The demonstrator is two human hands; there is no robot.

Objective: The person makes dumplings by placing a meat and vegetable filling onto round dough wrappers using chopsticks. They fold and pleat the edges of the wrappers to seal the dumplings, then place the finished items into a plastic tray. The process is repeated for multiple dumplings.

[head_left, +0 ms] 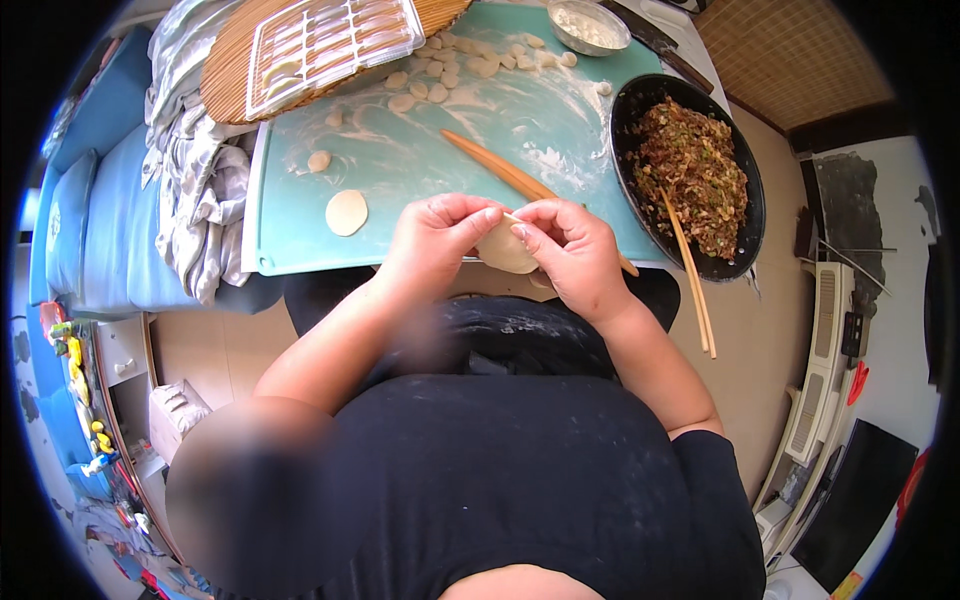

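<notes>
L hand (440, 235) & R hand (572, 250) pinched 1 dumpling wrapper (508, 252) by its far rim, btwn fingertips; it hung bodyward, midway, neither hand nearer, at teal board's (290, 215) near edge. Folded/flat: couldn't tell. Rolling pin (490, 165) lay diag. beyond, passing behind R hand.

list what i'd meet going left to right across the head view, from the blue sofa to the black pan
Blue sofa → crumpled cloth → flat dough round → left hand → pinched dough wrapper → right hand → black pan
</notes>
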